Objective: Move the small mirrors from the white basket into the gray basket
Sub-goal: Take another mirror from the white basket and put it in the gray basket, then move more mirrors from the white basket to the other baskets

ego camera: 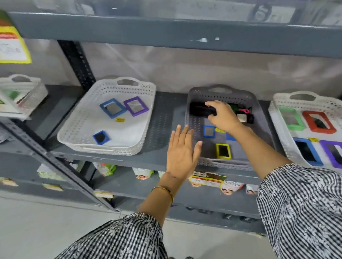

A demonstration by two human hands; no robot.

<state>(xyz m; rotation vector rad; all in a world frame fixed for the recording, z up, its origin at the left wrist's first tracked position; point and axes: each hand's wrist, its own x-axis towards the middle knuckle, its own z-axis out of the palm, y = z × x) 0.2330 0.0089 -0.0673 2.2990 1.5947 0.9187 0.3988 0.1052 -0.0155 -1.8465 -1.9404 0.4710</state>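
While I'm watching the feed from way off, this is how it looks, grip first:

Right hand (223,116): center-right of the frame, inside the gray basket, fingers curled over a black object (202,109) at the back. Looks like it's touching it, but I can't tell if it's really clamped on or just resting.

Left hand (182,150): center of the frame, flat and spread wide, palm down, nothing in it, hovering at the gray basket's left front corner.

Gray basket (225,163): center-right on the shelf (162,130). It holds a small blue mirror (208,131) just under the right hand, a small yellow mirror (223,151) nearer the front, and another bit of blue half hidden by my forearm. Some pink and green stuff sits at the back right, too blurry to name.

White basket (89,133): center-left, well apart from the gray one. Three mirrors are still in it: a blue-framed mirror (113,108) and a purple-framed mirror (136,106) side by side at the back, plus a small dark-blue mirror (101,137) near the front. A yellow tag (120,120) lies between them.

Second white basket (276,120): far right edge, with green, red, blue and purple framed mirrors inside.

Sleeves: black-and-white checked, filling the bottom of the frame.
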